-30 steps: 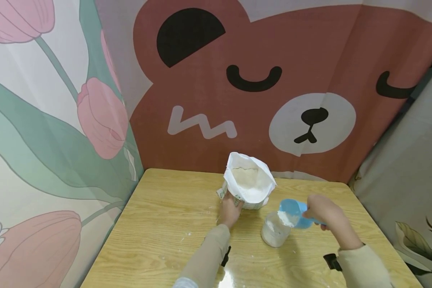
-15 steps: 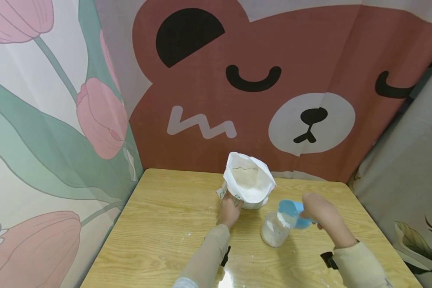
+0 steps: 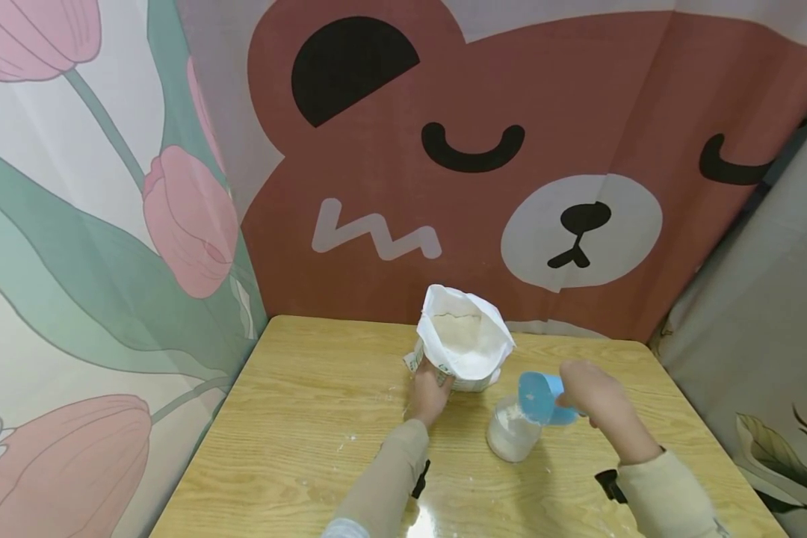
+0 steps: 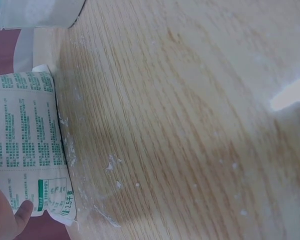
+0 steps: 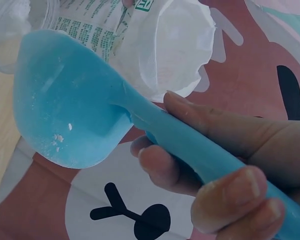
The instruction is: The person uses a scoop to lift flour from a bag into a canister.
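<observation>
My right hand [image 3: 590, 392] grips the handle of a blue plastic scoop [image 5: 70, 95]. The scoop is tipped over the mouth of a clear jar [image 3: 512, 437] that has white powder in it. Only a few white specks cling to the scoop's surface in the right wrist view. A white flour bag [image 3: 484, 365] with green print stands with its top spread wide, cream-coloured powder visible inside. My left hand [image 3: 430, 394] holds this bag by its lower left side, thumb on the printed front; its other fingers are mostly hidden.
White powder bits [image 4: 112, 162] are scattered over the wooden table [image 3: 296, 418]. Behind the table's far edge hangs a curtain [image 3: 390, 284] with a bear print, and a tulip-print one [image 3: 107, 299] closes off the left side.
My right hand has shifted slightly left and turned the scoop further over the jar. The powder in the scoop has dropped out of it. My left hand and the bag stay put.
</observation>
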Available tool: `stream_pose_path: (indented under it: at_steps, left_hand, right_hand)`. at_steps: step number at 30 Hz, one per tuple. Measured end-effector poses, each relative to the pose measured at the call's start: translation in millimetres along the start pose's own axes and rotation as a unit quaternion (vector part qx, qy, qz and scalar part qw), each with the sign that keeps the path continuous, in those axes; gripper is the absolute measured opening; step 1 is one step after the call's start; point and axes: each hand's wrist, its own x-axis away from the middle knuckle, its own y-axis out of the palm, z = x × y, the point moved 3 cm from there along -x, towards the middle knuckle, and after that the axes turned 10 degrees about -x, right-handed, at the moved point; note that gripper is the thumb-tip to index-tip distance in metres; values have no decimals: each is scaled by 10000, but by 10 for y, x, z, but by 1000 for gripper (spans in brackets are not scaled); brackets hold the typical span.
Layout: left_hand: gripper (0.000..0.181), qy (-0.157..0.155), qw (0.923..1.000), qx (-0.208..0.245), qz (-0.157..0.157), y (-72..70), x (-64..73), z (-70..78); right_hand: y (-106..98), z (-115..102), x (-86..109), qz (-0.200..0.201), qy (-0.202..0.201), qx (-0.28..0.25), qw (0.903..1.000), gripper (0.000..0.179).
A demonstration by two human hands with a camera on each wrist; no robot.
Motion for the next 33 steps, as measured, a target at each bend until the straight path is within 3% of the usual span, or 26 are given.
stream_pose_path:
  at_steps: [7,13,33]
  left_hand:
    - [59,-215,9994,48,-252,-7,-2,-9]
    - [59,-199,9995,-22,-229,10,-6,-33]
    - [57,-223,9996,-75,-168,1,-9,-17]
  right_hand:
    - [8,-6,-2,142,-142,115,9997,18]
    - [22,5,0,229,-152,166,9995,20]
    - [160,-143,48,772,-498,1327,9869,24]
